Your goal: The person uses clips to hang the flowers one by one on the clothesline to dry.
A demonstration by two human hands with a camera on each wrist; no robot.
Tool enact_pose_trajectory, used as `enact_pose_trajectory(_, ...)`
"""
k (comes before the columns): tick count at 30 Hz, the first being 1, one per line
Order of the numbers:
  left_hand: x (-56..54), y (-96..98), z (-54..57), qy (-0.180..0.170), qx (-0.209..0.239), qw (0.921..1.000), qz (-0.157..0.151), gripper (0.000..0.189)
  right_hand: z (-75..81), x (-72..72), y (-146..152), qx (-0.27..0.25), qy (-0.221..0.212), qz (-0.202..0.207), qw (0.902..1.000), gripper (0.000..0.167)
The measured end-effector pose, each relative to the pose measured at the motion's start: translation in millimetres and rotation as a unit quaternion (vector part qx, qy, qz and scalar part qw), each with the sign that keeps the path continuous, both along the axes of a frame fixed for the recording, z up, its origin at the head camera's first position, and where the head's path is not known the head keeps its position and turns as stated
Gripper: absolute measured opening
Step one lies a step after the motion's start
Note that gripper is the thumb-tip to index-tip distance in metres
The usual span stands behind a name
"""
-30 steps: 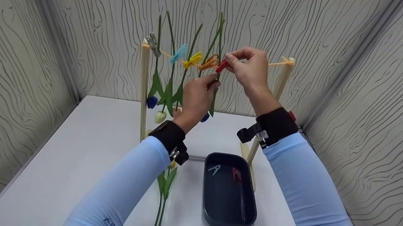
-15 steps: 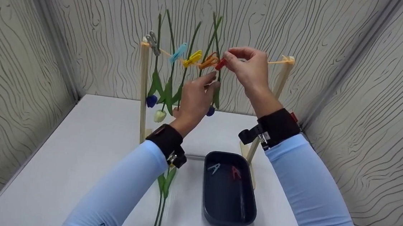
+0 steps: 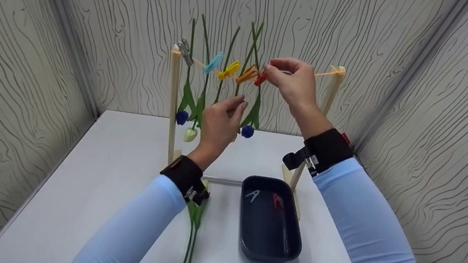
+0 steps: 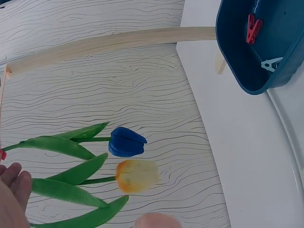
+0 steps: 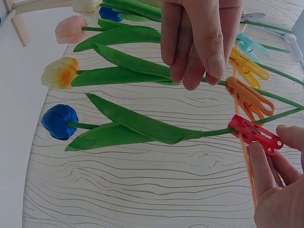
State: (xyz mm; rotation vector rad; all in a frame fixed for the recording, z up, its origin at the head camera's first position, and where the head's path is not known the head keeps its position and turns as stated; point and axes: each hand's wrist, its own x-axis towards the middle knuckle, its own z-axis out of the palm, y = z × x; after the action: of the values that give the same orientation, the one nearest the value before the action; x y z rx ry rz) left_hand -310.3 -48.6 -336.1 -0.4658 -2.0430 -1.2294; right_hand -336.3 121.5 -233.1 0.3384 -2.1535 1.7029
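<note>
My right hand [image 3: 297,85] pinches the handle end of a red clothespin [image 5: 254,135], which sits on the orange string [image 5: 251,183] across a tulip stem. That stem's blue tulip [image 5: 59,121] hangs head down, also seen in the head view. My left hand [image 3: 220,124] hovers below the string, its fingers relaxed and holding nothing. In the right wrist view it overlaps the neighbouring stems. Left of the red clothespin, orange [image 3: 247,74], yellow [image 3: 229,70], light blue [image 3: 213,63] and grey clothespins [image 3: 185,51] hold more upside-down tulips, with white, peach and blue heads.
Wooden posts stand at left [image 3: 173,110] and right [image 3: 332,89], carrying the string. A dark blue tub [image 3: 269,239] on the white table holds a light clothespin [image 3: 252,195] and a red one. Loose tulips [image 3: 193,233] lie left of the tub. Wood-patterned panels surround the table.
My left hand has let go of the blue tulip's stem and drawn down and left; the tulip hangs from the red clothespin. My right hand stays on that clothespin.
</note>
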Motion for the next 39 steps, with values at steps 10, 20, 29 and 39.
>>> enact_pose_trajectory(10, 1.9, -7.8, 1.9, -0.007, 0.029, 0.9994, -0.018, 0.027, -0.1, 7.9, 19.8, 0.026, 0.038, -0.055, 0.9974, 0.033)
enact_pose_trajectory(20, 11.5, -20.6, -13.7, -0.004, 0.012, 0.9992, -0.039, 0.026, -57.0, 33.6, 57.1, 0.108, 0.073, -0.073, 0.9888, 0.025)
enact_pose_trajectory(29, 33.8, -49.3, -72.0, -0.022, 0.030, 0.9993, -0.003, 0.022, -147.9, 29.0, 62.7, 0.241, 0.099, -0.092, 0.9610, 0.012)
enact_pose_trajectory(39, 43.5, -43.9, -135.5, -0.118, 0.027, 0.9919, -0.038, 0.025, -258.1, 1.1, 62.9, 0.528, 0.113, -0.004, 0.8418, 0.013)
